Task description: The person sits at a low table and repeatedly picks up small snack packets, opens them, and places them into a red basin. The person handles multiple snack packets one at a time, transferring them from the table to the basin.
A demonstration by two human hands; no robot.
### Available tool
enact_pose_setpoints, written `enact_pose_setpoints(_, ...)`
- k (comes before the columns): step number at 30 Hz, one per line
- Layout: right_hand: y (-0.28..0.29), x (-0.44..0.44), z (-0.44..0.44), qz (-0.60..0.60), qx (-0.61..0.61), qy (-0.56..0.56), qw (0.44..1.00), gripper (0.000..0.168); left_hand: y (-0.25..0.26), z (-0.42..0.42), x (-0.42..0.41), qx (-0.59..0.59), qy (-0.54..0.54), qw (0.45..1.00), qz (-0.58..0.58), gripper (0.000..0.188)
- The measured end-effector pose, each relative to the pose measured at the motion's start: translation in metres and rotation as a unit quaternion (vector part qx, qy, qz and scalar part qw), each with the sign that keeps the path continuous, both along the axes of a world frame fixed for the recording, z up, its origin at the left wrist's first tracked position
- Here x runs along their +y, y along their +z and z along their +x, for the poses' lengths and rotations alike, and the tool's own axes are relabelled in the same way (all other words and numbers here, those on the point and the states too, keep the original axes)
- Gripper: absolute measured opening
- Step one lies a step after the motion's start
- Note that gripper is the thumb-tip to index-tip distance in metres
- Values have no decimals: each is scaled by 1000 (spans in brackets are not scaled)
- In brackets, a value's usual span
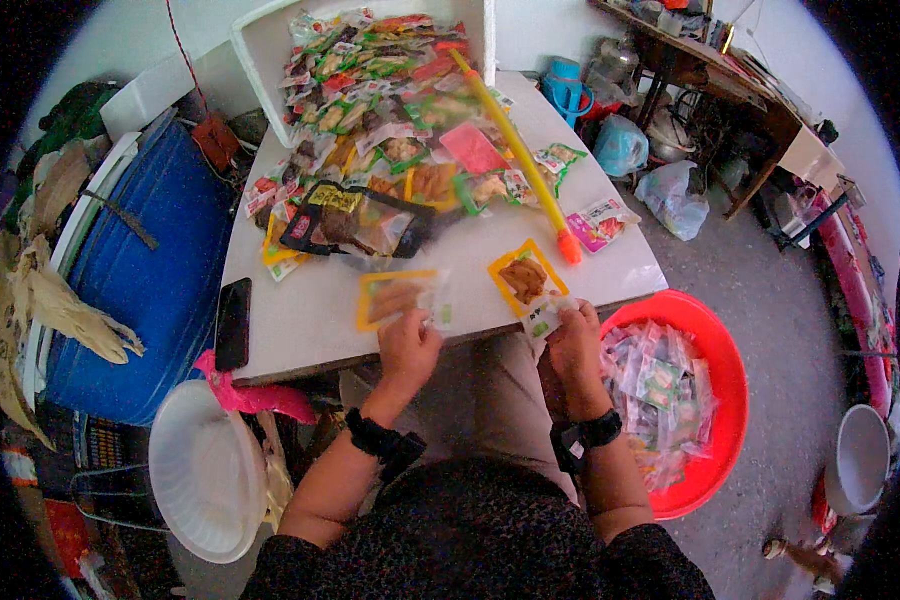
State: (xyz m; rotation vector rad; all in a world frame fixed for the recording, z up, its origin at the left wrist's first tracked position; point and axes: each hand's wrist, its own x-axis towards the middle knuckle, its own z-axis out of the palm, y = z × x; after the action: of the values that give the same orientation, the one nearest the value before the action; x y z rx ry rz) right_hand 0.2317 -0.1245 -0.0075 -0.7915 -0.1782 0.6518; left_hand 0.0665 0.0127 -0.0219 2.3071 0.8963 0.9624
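Note:
My left hand (409,349) grips the edge of a yellow-bordered plastic food packet (395,300), blurred, over the white table's front part. Between the fingers of my right hand (576,337) is the lower end of another yellow-bordered food packet (526,281) with brown contents. Beyond them, a black-edged packet (352,221) lies at the front of a large heap of sealed packets (367,105), which spills from a white foam box (257,71). A yellow stick (514,139) with an orange end lies across the heap's right side, beside a pink-and-white packet (602,223).
A black phone (233,322) lies on the white table (307,330) at its left edge. A red basin (731,420) of packets stands at the lower right, a white basin (206,472) at the lower left. A blue barrel (139,277) is left; plastic bags (673,199) lie right.

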Motion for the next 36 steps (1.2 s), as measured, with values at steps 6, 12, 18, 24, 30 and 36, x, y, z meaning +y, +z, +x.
enact_pose_setpoints(6, 24, -4, -5, 32, 2, 63, 997, 17, 1, 1, 3, -39, 2, 999, -28, 10)
enact_pose_setpoints(12, 27, 2, -15, 7, 67, 203, 977, 24, 11, 1, 0, -61, 4, 998, -32, 6)
enact_pose_setpoints(18, 4, 12, -10, 23, 23, 282, 959, 35, 10, 1, 1, -74, -3, 997, 22, 7)
enact_pose_setpoints(24, -7, 30, -30, 28, 88, 294, 951, 28, 6, 0, 1, -71, -5, 984, 164, 6)
enact_pose_setpoints(30, -115, 70, -30, -186, -505, 231, 811, 16, 8, 3, -7, -51, -53, 984, 164, 10)
enact_pose_setpoints(36, -26, 50, -51, -215, -273, 330, 878, 11, 4, -7, -9, -41, -44, 978, 198, 14)
